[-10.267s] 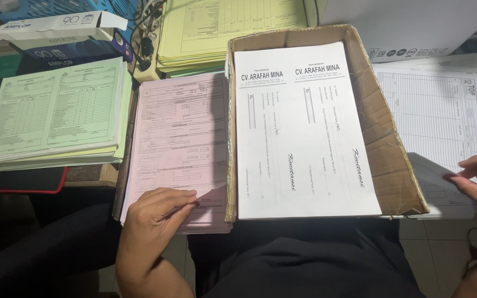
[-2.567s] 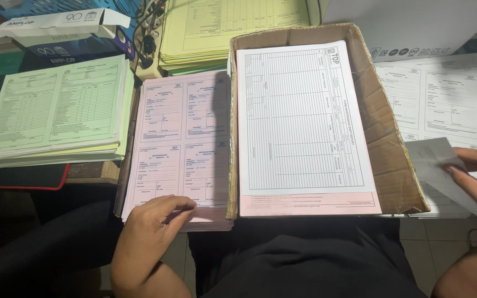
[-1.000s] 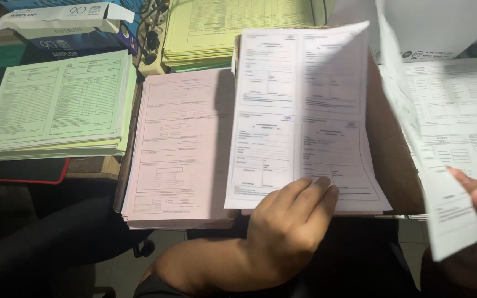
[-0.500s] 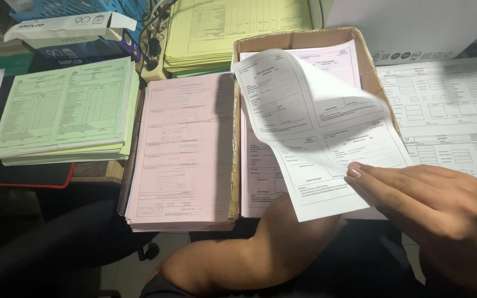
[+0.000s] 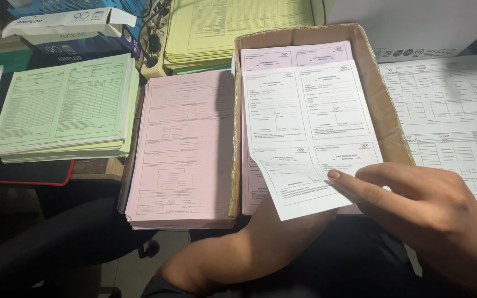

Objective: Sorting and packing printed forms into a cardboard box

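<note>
A white printed form sheet [image 5: 310, 127] lies tilted over the open cardboard box [image 5: 385, 110], its lower end sticking out past the box's near edge. My right hand [image 5: 426, 215] grips that lower right corner, index finger on top. My left forearm [image 5: 233, 254] reaches up from below, and its hand is hidden under the sheet. Pale pink forms [image 5: 293, 54] show in the box behind the white sheet.
A pink stack of forms [image 5: 186, 149] sits just left of the box. A green stack [image 5: 67, 105] is farther left, a yellow stack [image 5: 222, 27] behind it. White forms [image 5: 454, 110] lie right of the box. A blue carton [image 5: 73, 27] stands at the back left.
My left hand left the pink stack and went under the white sheet at the box. The sheet, curled in the air half a second ago, now lies flatter over the box.
</note>
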